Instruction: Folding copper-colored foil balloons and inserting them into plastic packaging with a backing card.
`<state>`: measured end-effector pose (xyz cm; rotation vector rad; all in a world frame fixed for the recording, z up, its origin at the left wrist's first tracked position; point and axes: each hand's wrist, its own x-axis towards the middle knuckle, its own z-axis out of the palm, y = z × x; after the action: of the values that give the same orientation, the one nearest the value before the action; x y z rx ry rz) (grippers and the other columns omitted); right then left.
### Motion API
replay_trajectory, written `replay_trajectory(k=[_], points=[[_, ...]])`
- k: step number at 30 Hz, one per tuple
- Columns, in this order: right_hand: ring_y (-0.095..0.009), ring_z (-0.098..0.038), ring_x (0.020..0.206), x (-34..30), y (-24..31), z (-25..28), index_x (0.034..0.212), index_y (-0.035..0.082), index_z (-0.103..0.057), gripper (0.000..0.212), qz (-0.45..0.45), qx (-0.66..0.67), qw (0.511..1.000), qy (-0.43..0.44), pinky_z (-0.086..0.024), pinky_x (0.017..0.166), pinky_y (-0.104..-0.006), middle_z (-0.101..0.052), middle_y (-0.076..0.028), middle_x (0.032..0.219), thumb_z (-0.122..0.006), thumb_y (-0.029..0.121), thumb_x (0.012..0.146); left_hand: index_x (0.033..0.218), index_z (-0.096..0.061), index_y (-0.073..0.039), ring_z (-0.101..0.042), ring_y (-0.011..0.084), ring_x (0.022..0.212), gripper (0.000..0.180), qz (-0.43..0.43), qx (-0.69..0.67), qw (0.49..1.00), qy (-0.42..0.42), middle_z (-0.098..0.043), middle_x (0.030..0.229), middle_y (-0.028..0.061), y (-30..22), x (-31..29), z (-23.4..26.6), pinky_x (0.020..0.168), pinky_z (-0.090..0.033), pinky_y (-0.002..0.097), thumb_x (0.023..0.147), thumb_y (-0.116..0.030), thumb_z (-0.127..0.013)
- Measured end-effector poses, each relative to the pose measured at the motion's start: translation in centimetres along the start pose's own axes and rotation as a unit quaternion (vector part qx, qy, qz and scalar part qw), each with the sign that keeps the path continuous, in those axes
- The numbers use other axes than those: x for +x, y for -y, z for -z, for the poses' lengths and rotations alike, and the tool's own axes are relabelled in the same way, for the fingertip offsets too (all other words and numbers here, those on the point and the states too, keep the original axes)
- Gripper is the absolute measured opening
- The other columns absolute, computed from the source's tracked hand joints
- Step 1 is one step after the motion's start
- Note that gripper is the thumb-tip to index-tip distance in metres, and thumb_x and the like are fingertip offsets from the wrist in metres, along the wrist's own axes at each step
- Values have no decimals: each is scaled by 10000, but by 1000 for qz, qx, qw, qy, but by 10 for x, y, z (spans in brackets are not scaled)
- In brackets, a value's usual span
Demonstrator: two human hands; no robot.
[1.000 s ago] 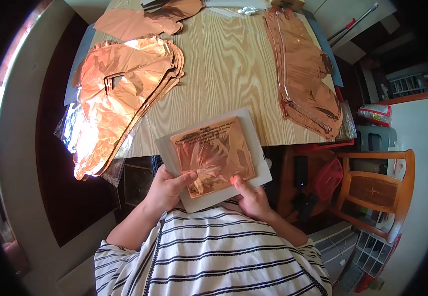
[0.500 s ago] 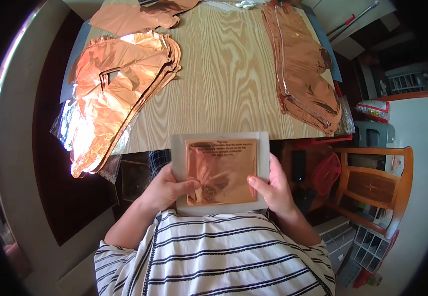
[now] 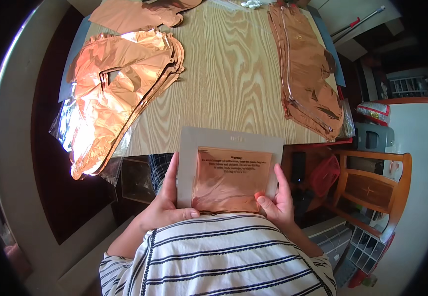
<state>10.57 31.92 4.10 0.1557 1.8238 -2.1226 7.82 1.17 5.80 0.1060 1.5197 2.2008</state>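
A flat, pale-bordered plastic bag (image 3: 188,163) with printing on its front rests against my striped top, in front of the table's near edge. Through its clear film shows a folded square of copper-coloured foil (image 3: 231,190). My left hand (image 3: 167,204) holds the bag's left side, thumb across its lower corner and fingers along the edge. Gripping the right side is my right hand (image 3: 279,202), its thumb pressed on the front near the foil's lower right corner. Fingers behind the bag are partly hidden.
Flat copper foil balloons (image 3: 125,74) lie stacked on the left of the wood-grain table (image 3: 219,74), overhanging its near edge. Another stack (image 3: 305,74) lies along the right, and more foil (image 3: 130,15) at the far left. A wooden chair (image 3: 369,185) stands at the right.
The bag has shifted slightly right and tilted, its lower edge now against my top. My left thumb has slid down to the lower corner, and the left fingers now show along the edge.
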Motion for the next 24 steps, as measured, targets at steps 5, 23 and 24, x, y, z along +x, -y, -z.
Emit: replay_trajectory(k=[5, 23, 24], points=[[-225, -401, 1416, 9, 11, 0, 1644, 71, 42, 1071, -3, 31, 997, 76, -385, 1131, -360, -310, -170, 1609, -746, 34, 918, 1630, 192, -207, -279, 192, 1499, 1298, 56, -75, 995, 18, -187, 1693, 146, -4, -2, 4, 1169, -297, 336, 832, 78, -792], [-167, -322, 1469, 43, 23, 15, 1646, 39, -77, 1073, 86, -188, 968, 140, -333, 1175, -324, -234, -146, 1675, -787, -48, 846, 1654, -87, -73, -278, 190, 1505, 1121, 51, 174, 983, -19, -249, 1662, 100, 0, 17, 13, 1221, -238, 341, 788, 92, -779], [-163, -338, 1461, 46, 19, 15, 1644, 34, -102, 1054, 103, -205, 965, 131, -341, 1169, -320, -261, -144, 1667, -788, -46, 848, 1654, -88, -81, -333, 191, 1470, 1105, 44, 147, 988, -33, -244, 1666, 97, 1, 19, 12, 1187, -300, 338, 802, 99, -768]])
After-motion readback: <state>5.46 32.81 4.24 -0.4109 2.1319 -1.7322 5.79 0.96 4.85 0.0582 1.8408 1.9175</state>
